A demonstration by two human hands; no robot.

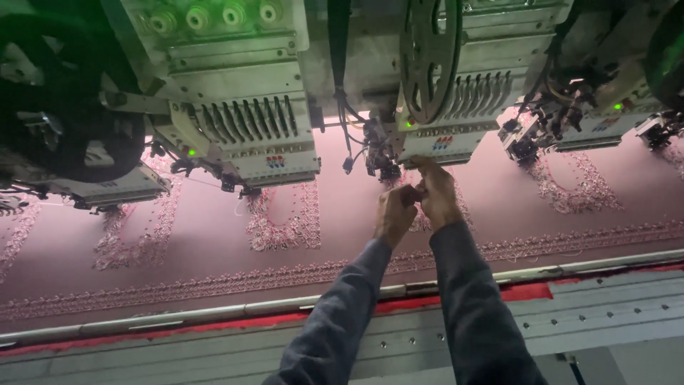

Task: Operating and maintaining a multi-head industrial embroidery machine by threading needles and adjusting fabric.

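Both hands up at the needle area of the middle embroidery head, left hand and right hand pinched together, likely on a thread too fine to see, above the pink fabric stretched flat for stitching.

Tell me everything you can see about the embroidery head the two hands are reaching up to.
The embroidery head is a pale metal block hanging over the pink fabric. It has a dark spoked wheel on its front, a row of slotted levers below, a small green light and a coloured badge. Dark cables and a needle assembly sit at its lower left. The right hand touches its lower edge there; the left hand is just below, against the right.
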